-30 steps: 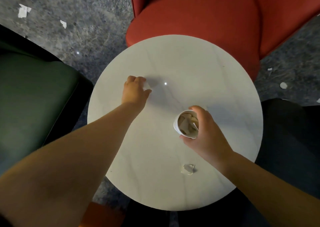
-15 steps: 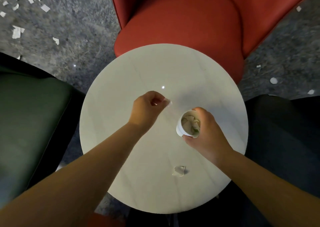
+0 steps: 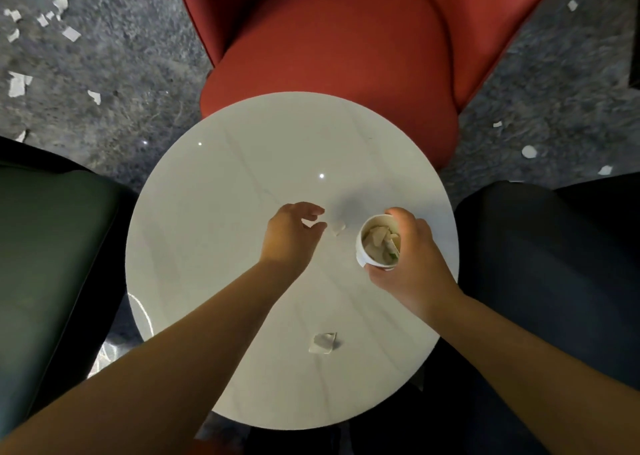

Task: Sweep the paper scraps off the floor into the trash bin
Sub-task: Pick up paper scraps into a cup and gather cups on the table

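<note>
Left hand (image 3: pixel 294 234) hovers over the round table (image 3: pixel 214 246), fingers loosely apart, holding nothing; a small paper scrap (image 3: pixel 337 227) sits just off its fingertips. Right hand (image 3: pixel 412 250) is wrapped round a paper cup (image 3: pixel 377 241) stuffed with scraps; another folded scrap (image 3: pixel 322 343) lies near the table's front edge, more on the floor (image 3: pixel 104 73).

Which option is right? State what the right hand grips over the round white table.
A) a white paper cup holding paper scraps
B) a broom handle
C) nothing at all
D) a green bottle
A: the right hand curls its fingers round the white paper cup, whose open mouth shows pale paper scraps inside, above the round white table.
</note>
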A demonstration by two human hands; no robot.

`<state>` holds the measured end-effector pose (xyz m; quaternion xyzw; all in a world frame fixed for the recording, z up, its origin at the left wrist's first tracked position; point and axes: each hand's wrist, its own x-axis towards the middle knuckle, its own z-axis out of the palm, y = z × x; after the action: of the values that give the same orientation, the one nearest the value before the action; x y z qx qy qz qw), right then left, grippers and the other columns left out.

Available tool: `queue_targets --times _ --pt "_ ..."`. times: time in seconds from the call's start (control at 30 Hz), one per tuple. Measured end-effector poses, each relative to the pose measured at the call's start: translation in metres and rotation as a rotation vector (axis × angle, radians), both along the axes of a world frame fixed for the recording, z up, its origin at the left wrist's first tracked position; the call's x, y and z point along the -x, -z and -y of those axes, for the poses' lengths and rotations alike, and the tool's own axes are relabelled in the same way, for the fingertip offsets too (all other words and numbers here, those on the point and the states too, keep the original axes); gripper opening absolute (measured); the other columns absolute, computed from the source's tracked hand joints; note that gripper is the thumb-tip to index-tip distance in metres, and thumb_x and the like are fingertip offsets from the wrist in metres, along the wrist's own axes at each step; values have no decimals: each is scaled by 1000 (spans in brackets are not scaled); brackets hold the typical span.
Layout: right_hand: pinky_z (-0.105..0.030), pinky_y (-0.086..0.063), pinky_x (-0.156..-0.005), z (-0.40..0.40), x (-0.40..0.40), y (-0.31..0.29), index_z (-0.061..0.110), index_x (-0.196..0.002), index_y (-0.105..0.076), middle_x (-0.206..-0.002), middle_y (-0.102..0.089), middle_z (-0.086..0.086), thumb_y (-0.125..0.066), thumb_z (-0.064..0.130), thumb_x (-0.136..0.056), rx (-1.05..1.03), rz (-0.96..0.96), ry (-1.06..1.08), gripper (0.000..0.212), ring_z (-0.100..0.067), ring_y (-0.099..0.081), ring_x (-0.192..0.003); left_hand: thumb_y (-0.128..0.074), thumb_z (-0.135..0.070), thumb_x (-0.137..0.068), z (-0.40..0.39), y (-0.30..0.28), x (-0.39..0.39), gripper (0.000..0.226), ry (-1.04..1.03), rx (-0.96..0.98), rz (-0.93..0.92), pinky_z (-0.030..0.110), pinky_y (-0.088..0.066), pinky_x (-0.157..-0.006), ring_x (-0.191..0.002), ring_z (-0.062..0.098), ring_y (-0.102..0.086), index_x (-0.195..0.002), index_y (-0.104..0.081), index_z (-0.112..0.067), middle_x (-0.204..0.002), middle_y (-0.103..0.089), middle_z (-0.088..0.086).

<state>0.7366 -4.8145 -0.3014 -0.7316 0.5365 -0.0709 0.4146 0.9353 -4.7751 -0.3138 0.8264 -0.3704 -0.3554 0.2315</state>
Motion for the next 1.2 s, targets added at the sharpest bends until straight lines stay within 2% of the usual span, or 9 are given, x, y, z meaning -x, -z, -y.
queue_targets --times 0.17,0.43,0.53,0.67,0.83,0.97,1.07,1.13,1.2 --pt "-4 -38 -70 10 27 4 37 -130 -33 -118 -40 8 -87 29 -63 14 30 33 86 -4 -46 -98 -71 -34 -87 20 30 21 32 99 -104 42 21 -45 -78 -88 10 -58 -116 -64 -24 -113 -54 -6" --pt "-7 -39 -67 19 48 12 45 -127 -32 -113 -38 8 -85 32 -64 24 9 17 83 3 -46 -91 -67 -19 -89 17 43 38 11 106 -156 149 31 -49 -73 -86 20 -58 -98 -62 -19 -106 -53 -2" --pt "-6 -39 -66 20 48 11 46 -127 -31 -113 -38 10 -84 31 -66 12 32 0 82 8 -46 -95 -67 -18 -88 13 37 38 7 45 -153 52 28 -50 -74 -85 19 -60 -94 -63 -19 -95 -63 -2" --pt "-7 -40 -70 25 40 7 42 -129 -33 -118 -42 12 -83 31 -68 3 23 -64 80 1 -49 -94 -72 -29 -84 9 9 44 13 -163 18 -88 6 -40 -55 -67 1 -57 -77 -61 -28 -74 -62 -11" --pt "-19 -50 -80 23 26 -3 34 -135 -34 -122 -47 3 -85 31 -67 64 12 -176 85 -11 -53 -103 -75 -32 -83 2 -40 61 14 -155 291 -188 8 -43 -62 -72 2 -59 -73 -65 -36 -78 -66 -18" --pt "-20 -51 -85 16 16 -11 32 -139 -32 -130 -47 2 -85 31 -67 103 14 -231 90 -13 -51 -113 -73 -26 -86 -12 -53 64 13 -21 281 -86 5 -43 -67 -82 -1 -57 -87 -68 -38 -91 -62 -23" --pt "-22 -51 -87 11 14 -12 33 -140 -32 -130 -45 2 -85 30 -68 115 23 -240 90 -13 -49 -114 -66 -18 -91 -30 -48 49 22 -192 281 -65 8 -46 -70 -81 0 -60 -97 -66 -39 -100 -61 -22" --pt "-24 -49 -88 7 14 -12 30 -140 -34 -129 -46 1 -84 26 -69 116 42 -229 87 -15 -49 -113 -65 -17 -91 -50 -38 35 20 -246 210 -23 6 -45 -68 -77 0 -60 -97 -66 -37 -100 -62 -17" --pt "-28 -50 -88 2 14 -12 28 -141 -35 -129 -46 -1 -83 25 -70 113 44 -231 86 -16 -49 -113 -70 -19 -87 -76 -25 26 17 -129 48 29 5 -43 -68 -75 -3 -58 -94 -65 -34 -96 -62 -14"
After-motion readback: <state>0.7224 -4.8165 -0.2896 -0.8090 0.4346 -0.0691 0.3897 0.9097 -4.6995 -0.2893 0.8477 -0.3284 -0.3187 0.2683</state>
